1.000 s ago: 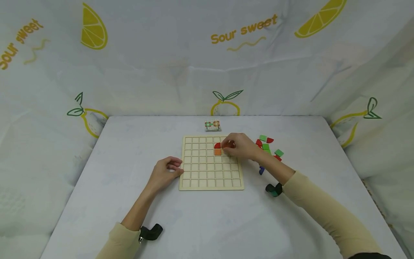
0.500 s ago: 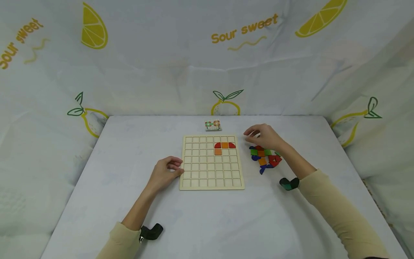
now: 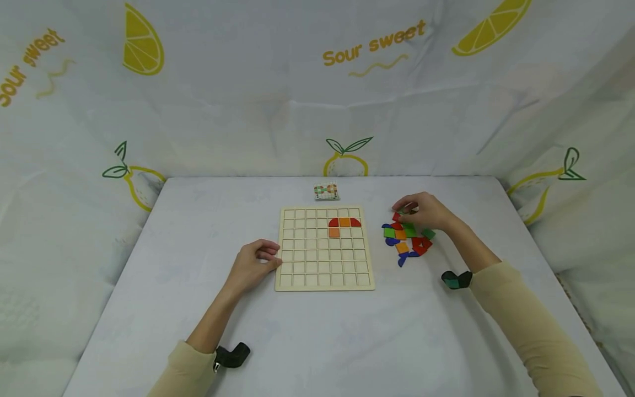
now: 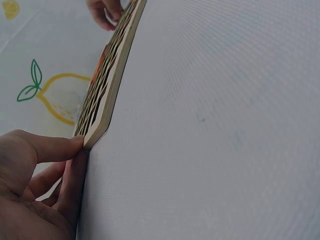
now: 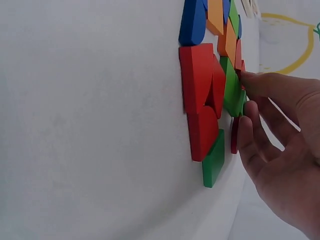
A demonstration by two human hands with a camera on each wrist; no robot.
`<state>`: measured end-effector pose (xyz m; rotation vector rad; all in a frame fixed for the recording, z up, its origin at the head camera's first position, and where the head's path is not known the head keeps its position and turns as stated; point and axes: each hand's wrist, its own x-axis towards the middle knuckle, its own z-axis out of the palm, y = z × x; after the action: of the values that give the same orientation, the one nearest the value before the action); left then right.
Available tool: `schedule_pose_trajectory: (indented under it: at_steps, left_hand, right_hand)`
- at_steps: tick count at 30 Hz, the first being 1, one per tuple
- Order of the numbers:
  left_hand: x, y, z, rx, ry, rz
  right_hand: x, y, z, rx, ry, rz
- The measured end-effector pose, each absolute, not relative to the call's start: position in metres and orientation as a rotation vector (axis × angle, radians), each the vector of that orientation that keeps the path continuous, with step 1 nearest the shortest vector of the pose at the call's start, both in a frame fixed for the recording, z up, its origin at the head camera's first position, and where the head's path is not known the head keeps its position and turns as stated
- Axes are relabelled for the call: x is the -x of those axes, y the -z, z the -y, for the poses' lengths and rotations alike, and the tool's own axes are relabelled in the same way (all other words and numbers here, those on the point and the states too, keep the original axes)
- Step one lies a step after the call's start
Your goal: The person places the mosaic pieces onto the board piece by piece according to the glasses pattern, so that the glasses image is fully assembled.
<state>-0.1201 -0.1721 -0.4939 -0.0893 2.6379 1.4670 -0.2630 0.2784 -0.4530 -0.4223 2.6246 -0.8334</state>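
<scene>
In the head view, a pale wooden grid board (image 3: pixel 317 267) lies mid-table. Two red rounded pieces (image 3: pixel 333 223) and two orange squares (image 3: pixel 344 222) sit in its upper right cells. My left hand (image 3: pixel 253 266) rests against the board's left edge, thumb and fingertips touching it a little apart. My right hand (image 3: pixel 426 211) is over the far end of a loose block pile. Its thumb and fingers pinch a small red block (image 3: pixel 396 216), whose shape they partly cover. In the right wrist view, green blocks (image 5: pixel 231 90) lie just beside the fingertips.
Several red, green, orange and blue blocks (image 3: pixel 401 247) lie right of the board. A small card with a coloured pattern (image 3: pixel 326 191) lies beyond the board's far edge. White cloth printed with lemons hangs behind the table.
My right hand has left the board, where an orange square and a red rounded piece now show beside the first two, and has moved right to the pile. The left hand stays put.
</scene>
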Motion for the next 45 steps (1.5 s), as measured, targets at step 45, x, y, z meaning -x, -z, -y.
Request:
schedule_pose_trajectory:
  at_steps: [45]
  left_hand:
    - [0.119, 0.494, 0.172, 0.103, -1.479, -2.631]
  right_hand:
    - [0.237, 0.454, -0.227, 0.766, 1.04, -2.676]
